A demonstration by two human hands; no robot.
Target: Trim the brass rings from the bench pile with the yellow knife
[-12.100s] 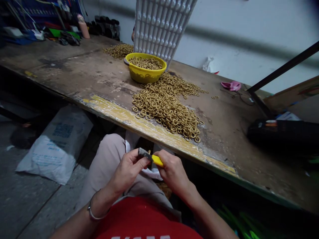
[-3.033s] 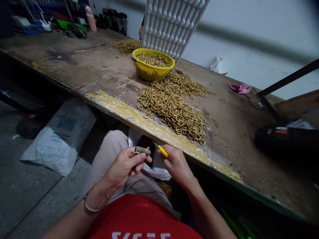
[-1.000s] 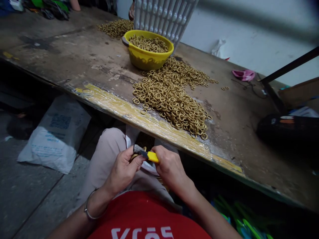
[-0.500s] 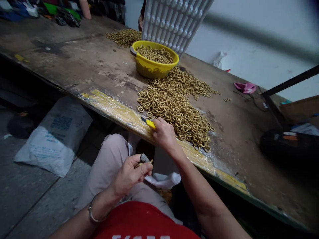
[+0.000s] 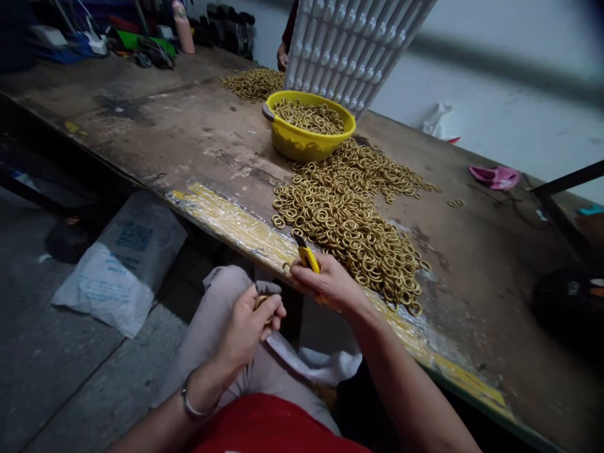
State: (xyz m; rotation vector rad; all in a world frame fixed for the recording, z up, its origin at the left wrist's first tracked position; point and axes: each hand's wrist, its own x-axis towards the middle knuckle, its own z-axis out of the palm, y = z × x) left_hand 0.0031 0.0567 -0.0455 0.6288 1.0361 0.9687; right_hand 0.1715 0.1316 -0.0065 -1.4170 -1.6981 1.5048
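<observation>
My right hand [image 5: 333, 283] is closed around a yellow utility knife [image 5: 309, 258], whose dark blade end points up and away over the table edge. A single gold ring [image 5: 286, 268] shows at this hand's fingertips. Above my lap, my left hand [image 5: 252, 321] is closed on gold rings [image 5: 262, 303]; how many is hidden by the fingers. A grey wrapping [image 5: 268, 288] covers one finger of that hand. Just beyond my right hand spreads a large pile of gold rings [image 5: 349, 220] on the table.
Behind the pile stands a yellow basin [image 5: 306, 146] full of rings. A ribbed translucent panel [image 5: 349, 50] rises behind it, beside another person's hand [image 5: 282, 60]. Clear tape covers the yellow table edge [image 5: 236, 220]. A white sack [image 5: 117, 264] lies on the floor at left.
My right hand has drawn back from the pile toward the table edge, and the knife now tilts upward. My left hand stays over my lap. The whole view has shifted slightly.
</observation>
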